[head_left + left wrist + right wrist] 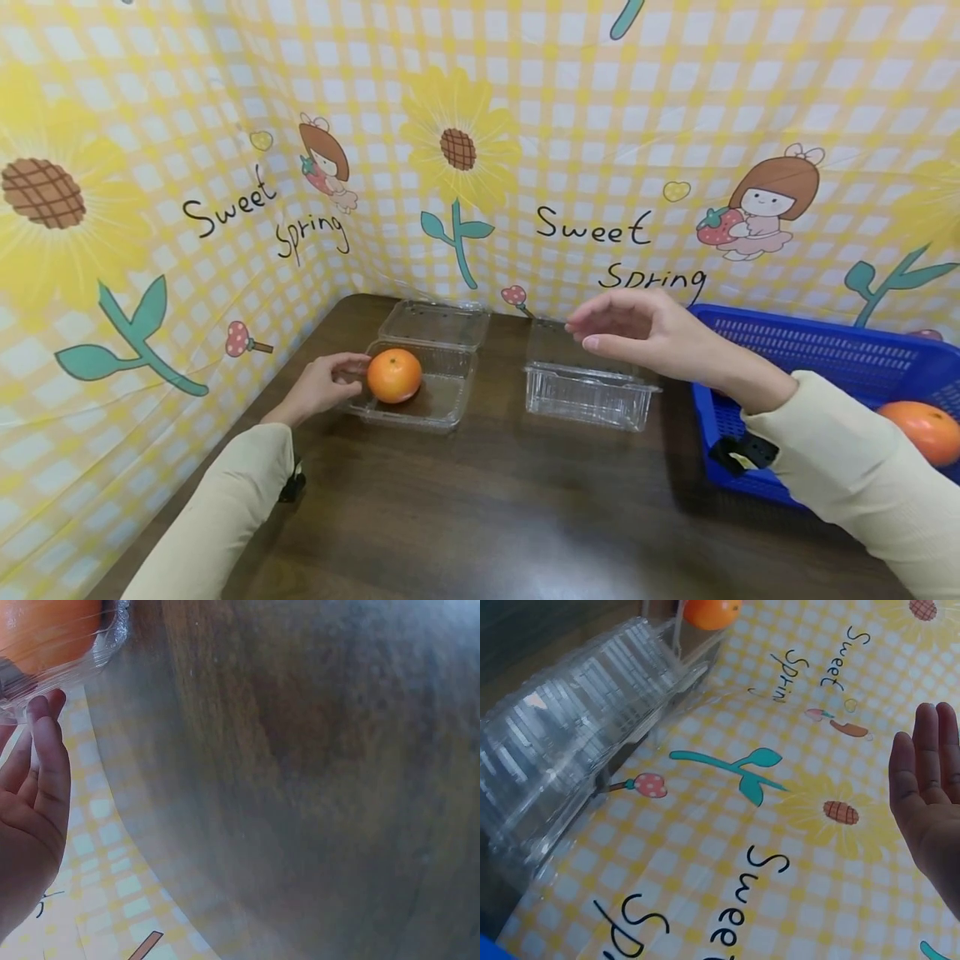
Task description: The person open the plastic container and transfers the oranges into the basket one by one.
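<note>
An orange (394,376) sits in the left part of an open clear plastic clamshell box (447,400), whose lid (438,323) lies back toward the wall. My left hand (318,387) is at the box's left rim beside the orange. In the left wrist view its loosely bent fingers (49,754) reach the edge of the box. Raised above a second clear clamshell box (588,398), my right hand (637,329) holds nothing and its fingers are relaxed. That box also has its lid up behind it, partly hidden by the hand.
A blue plastic basket (705,417) stands on the right, with an orange (921,432) in it; the right forearm passes over its near left side. A yellow checked cloth (585,150) hangs behind and to the left of the brown wooden table (480,508).
</note>
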Available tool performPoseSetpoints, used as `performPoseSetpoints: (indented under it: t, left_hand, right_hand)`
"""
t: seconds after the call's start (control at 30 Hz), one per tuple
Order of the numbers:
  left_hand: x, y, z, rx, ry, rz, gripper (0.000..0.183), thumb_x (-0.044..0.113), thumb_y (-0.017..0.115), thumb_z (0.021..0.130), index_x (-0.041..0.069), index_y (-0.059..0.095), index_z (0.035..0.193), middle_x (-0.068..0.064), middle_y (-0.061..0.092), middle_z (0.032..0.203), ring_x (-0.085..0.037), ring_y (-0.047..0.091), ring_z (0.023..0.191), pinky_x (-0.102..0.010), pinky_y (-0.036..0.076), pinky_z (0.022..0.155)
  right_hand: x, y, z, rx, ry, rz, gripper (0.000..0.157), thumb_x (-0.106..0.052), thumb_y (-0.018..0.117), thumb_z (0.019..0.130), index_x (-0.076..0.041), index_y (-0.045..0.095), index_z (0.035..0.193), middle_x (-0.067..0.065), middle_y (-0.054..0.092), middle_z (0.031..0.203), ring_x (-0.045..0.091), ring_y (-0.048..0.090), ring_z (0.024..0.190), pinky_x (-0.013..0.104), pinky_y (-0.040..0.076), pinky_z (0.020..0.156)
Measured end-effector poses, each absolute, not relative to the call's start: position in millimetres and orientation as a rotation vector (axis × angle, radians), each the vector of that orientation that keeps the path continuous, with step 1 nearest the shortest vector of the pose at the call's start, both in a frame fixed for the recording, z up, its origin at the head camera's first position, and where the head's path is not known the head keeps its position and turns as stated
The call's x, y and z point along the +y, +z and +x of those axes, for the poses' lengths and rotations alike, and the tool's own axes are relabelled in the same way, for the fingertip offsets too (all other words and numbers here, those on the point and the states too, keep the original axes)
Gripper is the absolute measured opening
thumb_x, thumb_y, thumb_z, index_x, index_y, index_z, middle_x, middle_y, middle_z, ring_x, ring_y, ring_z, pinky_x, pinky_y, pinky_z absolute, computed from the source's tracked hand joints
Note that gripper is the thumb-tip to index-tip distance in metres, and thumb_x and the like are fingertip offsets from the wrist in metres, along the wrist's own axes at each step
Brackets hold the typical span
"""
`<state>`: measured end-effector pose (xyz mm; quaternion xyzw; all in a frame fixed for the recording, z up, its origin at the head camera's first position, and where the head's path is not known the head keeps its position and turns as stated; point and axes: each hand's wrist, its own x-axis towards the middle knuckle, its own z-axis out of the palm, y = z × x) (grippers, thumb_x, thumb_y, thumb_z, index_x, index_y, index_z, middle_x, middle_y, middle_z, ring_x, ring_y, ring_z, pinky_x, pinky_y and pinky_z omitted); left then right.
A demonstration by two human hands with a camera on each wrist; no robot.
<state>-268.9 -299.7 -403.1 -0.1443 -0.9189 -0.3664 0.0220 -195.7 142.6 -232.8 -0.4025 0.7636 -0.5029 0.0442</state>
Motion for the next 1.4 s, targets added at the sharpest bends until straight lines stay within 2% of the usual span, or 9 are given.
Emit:
performPoseSetpoints:
  t: [0.37,0.67,0.8,0.93,1.1,1.23,1.4]
  left_hand:
    - [-299.2,-402.7,-267.6,-2.844,-1.113,-0.455,0.041,0.001,0.062,0.077,0.001,0.054,0.117,-0.017,0.062,0.102,-0.018,0.054,0.066,-0.027,0.042,0.054]
    - [-301.6,-404.6,-269.0,-2.810,-1.141,-0.499,0.039,0.002,0.062,0.076,0.001,0.056,0.115,-0.016,0.063,0.100,-0.016,0.054,0.065,-0.027,0.042,0.052]
    - [-302.1,-403.4,-268.1,-2.760,-1.173,-0.567,0.037,0.006,0.062,0.076,0.003,0.057,0.113,-0.012,0.065,0.096,-0.014,0.054,0.064,-0.027,0.041,0.052]
    - [-301.5,-402.1,-267.5,-2.777,-1.155,-0.535,0.038,0.004,0.061,0.076,0.002,0.057,0.113,-0.014,0.064,0.097,-0.016,0.055,0.067,-0.027,0.042,0.053]
    - [-302.3,-402.3,-268.4,-2.827,-1.126,-0.477,0.040,0.000,0.062,0.077,0.000,0.055,0.116,-0.017,0.063,0.101,-0.019,0.056,0.070,-0.026,0.043,0.055]
    - [-301.4,-401.7,-267.5,-2.825,-1.125,-0.484,0.041,0.000,0.062,0.077,-0.001,0.054,0.117,-0.017,0.063,0.101,-0.019,0.056,0.071,-0.027,0.043,0.056]
    - [-299.7,-401.8,-266.9,-2.816,-1.138,-0.482,0.041,-0.001,0.061,0.076,0.000,0.055,0.116,-0.018,0.063,0.101,-0.019,0.058,0.072,-0.028,0.044,0.057]
  right_hand:
    - [125.4,-228.5,-194.7,2.258,-1.662,-1.277,0.022,-0.003,0.055,0.085,0.006,0.055,0.106,0.009,0.061,0.101,0.023,0.057,0.096,0.032,0.047,0.079]
    - [103.6,-222.6,-199.9,2.180,-1.784,-1.230,0.025,-0.004,0.055,0.085,0.005,0.054,0.109,0.016,0.059,0.107,0.031,0.054,0.101,0.034,0.045,0.083]
    - [89.8,-223.5,-205.3,2.148,-1.844,-1.296,0.025,-0.001,0.056,0.084,0.007,0.054,0.108,0.016,0.059,0.105,0.028,0.055,0.100,0.035,0.044,0.083]
    - [72.4,-225.6,-211.2,2.137,-1.884,-1.356,0.026,0.002,0.056,0.082,0.009,0.054,0.107,0.014,0.060,0.103,0.025,0.056,0.097,0.036,0.045,0.083]
    - [51.8,-227.9,-218.8,2.180,-1.851,-1.372,0.027,0.000,0.058,0.081,0.006,0.055,0.108,0.011,0.060,0.103,0.023,0.056,0.095,0.038,0.044,0.082]
    - [40.0,-231.3,-226.1,2.302,-1.785,-1.360,0.028,-0.005,0.061,0.080,0.001,0.057,0.107,0.007,0.061,0.102,0.018,0.057,0.091,0.034,0.044,0.076]
    - [29.0,-236.6,-237.8,2.339,-1.814,-1.341,0.028,-0.005,0.061,0.080,0.001,0.057,0.108,0.008,0.060,0.100,0.016,0.056,0.088,0.032,0.045,0.074]
